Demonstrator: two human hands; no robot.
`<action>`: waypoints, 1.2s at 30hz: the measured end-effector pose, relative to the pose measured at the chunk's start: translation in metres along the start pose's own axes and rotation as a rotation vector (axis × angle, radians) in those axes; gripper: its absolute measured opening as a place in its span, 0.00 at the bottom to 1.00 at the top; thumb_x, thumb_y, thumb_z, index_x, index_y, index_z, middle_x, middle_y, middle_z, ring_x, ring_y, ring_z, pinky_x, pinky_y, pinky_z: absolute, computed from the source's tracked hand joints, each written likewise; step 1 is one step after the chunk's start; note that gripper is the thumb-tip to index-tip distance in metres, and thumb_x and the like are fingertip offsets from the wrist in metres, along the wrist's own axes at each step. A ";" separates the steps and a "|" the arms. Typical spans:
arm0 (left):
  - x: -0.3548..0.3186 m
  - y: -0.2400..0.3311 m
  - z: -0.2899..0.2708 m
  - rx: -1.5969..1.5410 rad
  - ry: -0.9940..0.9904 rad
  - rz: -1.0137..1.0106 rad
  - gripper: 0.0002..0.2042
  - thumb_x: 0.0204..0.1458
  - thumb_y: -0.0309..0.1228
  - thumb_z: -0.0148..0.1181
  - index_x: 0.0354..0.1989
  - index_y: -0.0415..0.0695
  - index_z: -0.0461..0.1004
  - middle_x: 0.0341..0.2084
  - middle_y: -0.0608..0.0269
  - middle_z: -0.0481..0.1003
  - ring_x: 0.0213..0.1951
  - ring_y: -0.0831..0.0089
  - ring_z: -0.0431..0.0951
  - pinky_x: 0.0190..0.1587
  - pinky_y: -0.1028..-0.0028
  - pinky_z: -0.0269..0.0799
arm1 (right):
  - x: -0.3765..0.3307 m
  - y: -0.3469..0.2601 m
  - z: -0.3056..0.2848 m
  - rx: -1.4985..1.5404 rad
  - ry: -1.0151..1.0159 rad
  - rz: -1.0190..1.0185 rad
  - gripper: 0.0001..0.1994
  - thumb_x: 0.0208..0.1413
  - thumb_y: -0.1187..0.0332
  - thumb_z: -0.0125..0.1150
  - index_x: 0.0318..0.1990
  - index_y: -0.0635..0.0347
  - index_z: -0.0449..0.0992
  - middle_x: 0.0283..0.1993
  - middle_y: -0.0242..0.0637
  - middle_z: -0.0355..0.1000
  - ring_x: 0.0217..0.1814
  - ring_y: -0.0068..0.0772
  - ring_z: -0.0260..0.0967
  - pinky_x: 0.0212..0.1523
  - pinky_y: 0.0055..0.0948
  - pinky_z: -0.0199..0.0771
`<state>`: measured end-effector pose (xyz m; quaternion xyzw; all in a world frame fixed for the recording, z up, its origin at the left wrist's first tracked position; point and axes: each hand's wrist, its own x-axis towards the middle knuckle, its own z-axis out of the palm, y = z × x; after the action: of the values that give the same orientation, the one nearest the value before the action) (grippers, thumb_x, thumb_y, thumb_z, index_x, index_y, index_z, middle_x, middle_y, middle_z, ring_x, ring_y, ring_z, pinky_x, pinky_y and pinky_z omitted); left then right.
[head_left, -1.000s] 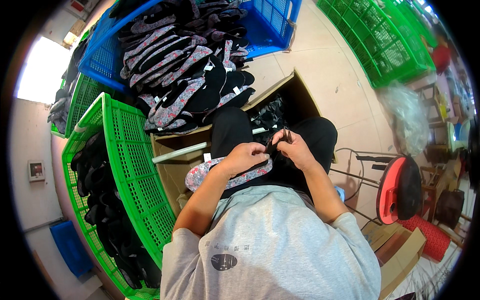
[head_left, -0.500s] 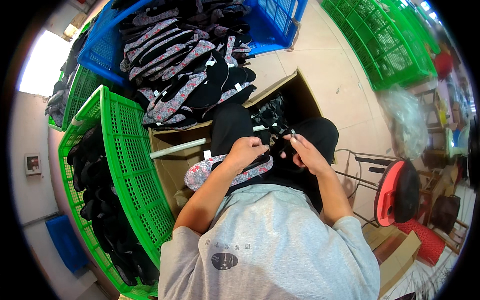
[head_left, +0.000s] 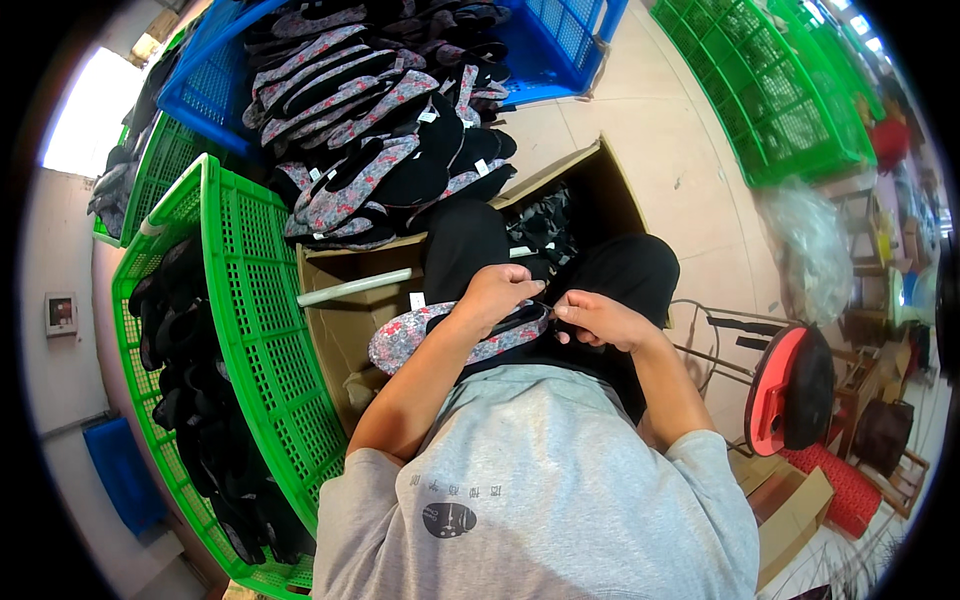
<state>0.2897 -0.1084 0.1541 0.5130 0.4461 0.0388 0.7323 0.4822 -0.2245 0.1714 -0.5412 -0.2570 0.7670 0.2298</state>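
Hands, left [head_left: 495, 292] and right [head_left: 598, 320], both pinch a floral shoe piece [head_left: 420, 335].

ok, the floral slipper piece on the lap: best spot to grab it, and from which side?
Probably the rounded toe end of the floral slipper piece, approached from the person's left. That end juts out free past the left hand, over the cardboard box; the other end is pinched between both hands, with the right hand on it.

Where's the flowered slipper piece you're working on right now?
In the head view, the flowered slipper piece lies across the person's lap just left of centre, under the left hand, with the right hand at its right end and the cardboard box beside it.
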 end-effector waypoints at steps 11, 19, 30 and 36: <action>0.009 -0.010 -0.001 -0.051 -0.007 0.002 0.09 0.54 0.33 0.65 0.25 0.43 0.76 0.19 0.73 0.69 0.22 0.85 0.64 0.25 0.79 0.56 | 0.006 -0.020 -0.002 -0.175 -0.030 0.026 0.13 0.70 0.55 0.48 0.46 0.53 0.72 0.27 0.24 0.67 0.19 0.11 0.46 0.19 0.14 0.45; 0.012 -0.013 0.001 -0.075 0.011 0.029 0.10 0.53 0.31 0.65 0.25 0.38 0.77 0.17 0.73 0.68 0.20 0.84 0.62 0.22 0.77 0.57 | 0.007 -0.028 0.001 -0.212 -0.017 0.045 0.12 0.69 0.55 0.48 0.44 0.51 0.72 0.25 0.23 0.66 0.19 0.11 0.46 0.19 0.13 0.45; 0.017 -0.016 0.002 -0.085 0.018 0.013 0.09 0.54 0.30 0.65 0.25 0.38 0.77 0.17 0.71 0.70 0.19 0.83 0.63 0.22 0.77 0.58 | 0.012 -0.022 0.000 -0.195 -0.012 0.000 0.11 0.69 0.56 0.48 0.43 0.51 0.72 0.25 0.24 0.66 0.18 0.10 0.46 0.19 0.13 0.45; 0.018 -0.015 0.001 -0.086 0.015 0.016 0.09 0.54 0.30 0.65 0.25 0.39 0.77 0.18 0.72 0.70 0.20 0.84 0.65 0.23 0.78 0.59 | 0.011 -0.023 0.003 -0.175 0.024 0.005 0.11 0.69 0.56 0.49 0.42 0.51 0.72 0.25 0.24 0.66 0.18 0.10 0.47 0.19 0.13 0.45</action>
<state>0.2948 -0.1075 0.1313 0.4841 0.4454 0.0675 0.7502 0.4773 -0.2006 0.1787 -0.5691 -0.3189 0.7355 0.1828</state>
